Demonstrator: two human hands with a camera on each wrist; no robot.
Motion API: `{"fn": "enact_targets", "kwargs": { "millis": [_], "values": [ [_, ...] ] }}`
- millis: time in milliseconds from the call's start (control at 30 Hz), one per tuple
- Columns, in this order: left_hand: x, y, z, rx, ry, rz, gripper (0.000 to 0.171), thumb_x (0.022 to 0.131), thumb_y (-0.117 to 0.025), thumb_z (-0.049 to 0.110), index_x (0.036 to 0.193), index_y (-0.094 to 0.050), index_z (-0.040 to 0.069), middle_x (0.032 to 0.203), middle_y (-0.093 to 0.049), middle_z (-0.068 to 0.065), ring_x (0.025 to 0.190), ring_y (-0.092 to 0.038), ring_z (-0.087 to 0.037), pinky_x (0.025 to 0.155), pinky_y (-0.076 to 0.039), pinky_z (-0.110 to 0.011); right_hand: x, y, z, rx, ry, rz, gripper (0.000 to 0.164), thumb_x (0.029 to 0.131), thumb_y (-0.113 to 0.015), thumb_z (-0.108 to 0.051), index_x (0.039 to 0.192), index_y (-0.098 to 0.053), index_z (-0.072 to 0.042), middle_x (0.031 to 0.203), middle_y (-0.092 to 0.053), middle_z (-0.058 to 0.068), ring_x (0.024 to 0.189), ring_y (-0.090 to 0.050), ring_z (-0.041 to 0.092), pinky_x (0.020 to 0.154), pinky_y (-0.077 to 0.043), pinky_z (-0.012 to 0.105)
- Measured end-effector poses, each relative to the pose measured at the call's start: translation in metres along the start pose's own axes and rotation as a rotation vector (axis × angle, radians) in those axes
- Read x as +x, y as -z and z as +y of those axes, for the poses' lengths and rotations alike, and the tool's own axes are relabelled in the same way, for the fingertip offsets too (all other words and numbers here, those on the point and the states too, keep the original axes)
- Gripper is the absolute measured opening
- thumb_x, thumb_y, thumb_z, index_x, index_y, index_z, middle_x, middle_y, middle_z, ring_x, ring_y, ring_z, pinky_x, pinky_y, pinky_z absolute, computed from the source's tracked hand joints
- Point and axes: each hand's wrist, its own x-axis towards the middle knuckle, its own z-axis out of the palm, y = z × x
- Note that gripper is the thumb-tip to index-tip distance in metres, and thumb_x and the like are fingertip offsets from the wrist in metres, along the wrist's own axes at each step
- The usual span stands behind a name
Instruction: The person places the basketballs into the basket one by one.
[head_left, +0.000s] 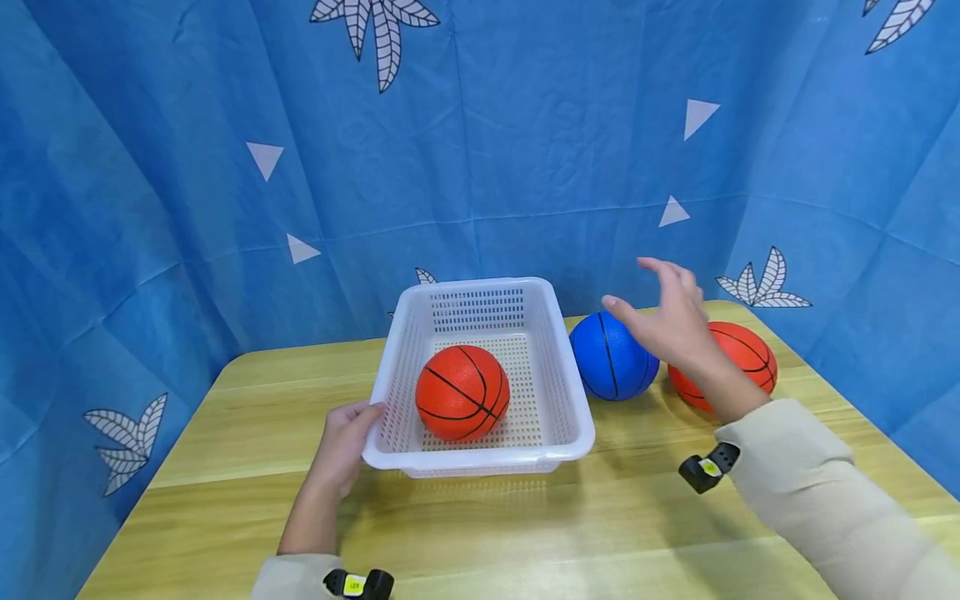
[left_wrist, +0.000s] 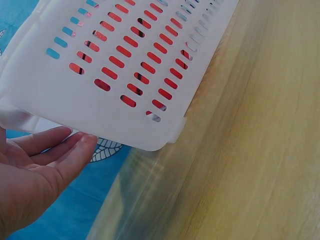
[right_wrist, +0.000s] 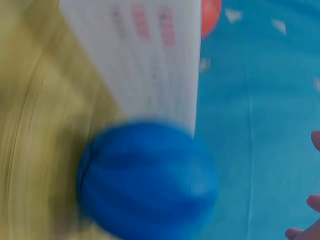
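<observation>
A white perforated plastic basket (head_left: 573, 400) stands on the table with an orange basketball (head_left: 461, 393) inside it. My left hand (head_left: 347, 442) grips the basket's left rim, fingers under the lip in the left wrist view, where the slotted wall (left_wrist: 110, 120) fills the upper part. My right hand (head_left: 670, 321) is raised over the right side, thumb and fingers spread apart, holding nothing. Below and left of it a blue basketball (head_left: 609, 358) sits close beside the basket; it looks large and blurred in the right wrist view. Behind my right wrist lies a second orange basketball (head_left: 742, 354), partly hidden.
The wooden table (head_left: 480, 533) extends to both sides and toward me. A blue curtain (head_left: 480, 150) with white leaves and triangles hangs right behind the table's back edge and along both sides.
</observation>
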Motion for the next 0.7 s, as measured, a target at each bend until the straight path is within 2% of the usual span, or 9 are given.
{"fn": "enact_targets", "kwargs": {
  "millis": [200, 367, 500, 700],
  "values": [
    [-0.001, 0.000, 0.001, -0.003, -0.004, -0.005, 0.038, 0.096, -0.045, 0.018, 0.121, -0.057, -0.009, 0.118, -0.062, -0.026, 0.095, -0.067, -0.025, 0.076, -0.057, -0.033, 0.007, 0.028, 0.054, -0.034, -0.182, 0.044, 0.087, 0.087, -0.049, -0.059, 0.150, -0.015, -0.010, 0.152, -0.008, 0.029, 0.136, -0.008, 0.050, 0.096, -0.013, 0.076],
    [-0.003, -0.001, 0.002, -0.007, -0.004, 0.001, 0.038, 0.096, -0.046, 0.018, 0.121, -0.056, -0.009, 0.119, -0.061, -0.026, 0.097, -0.066, -0.027, 0.076, -0.057, -0.033, 0.002, 0.034, 0.093, -0.075, -0.301, 0.010, 0.092, 0.085, -0.048, -0.061, 0.151, -0.011, -0.008, 0.149, -0.003, 0.034, 0.132, -0.005, 0.056, 0.093, -0.009, 0.079],
    [-0.002, -0.001, 0.000, -0.001, -0.009, -0.004, 0.038, 0.096, -0.045, 0.018, 0.122, -0.055, -0.009, 0.121, -0.060, -0.026, 0.099, -0.066, -0.029, 0.077, -0.057, -0.034, -0.006, 0.030, 0.115, -0.094, -0.375, -0.040, 0.100, 0.082, -0.050, -0.066, 0.150, -0.008, -0.006, 0.146, -0.004, 0.038, 0.130, -0.007, 0.058, 0.089, -0.016, 0.079],
    [-0.002, -0.001, -0.001, 0.013, -0.010, -0.003, 0.038, 0.097, -0.044, 0.018, 0.122, -0.056, -0.008, 0.120, -0.060, -0.026, 0.099, -0.066, -0.031, 0.078, -0.057, -0.035, -0.013, 0.025, 0.131, -0.072, -0.422, -0.082, 0.108, 0.079, -0.048, -0.072, 0.149, -0.004, -0.001, 0.136, -0.013, 0.043, 0.122, -0.016, 0.058, 0.079, -0.043, 0.068]
  ]
}}
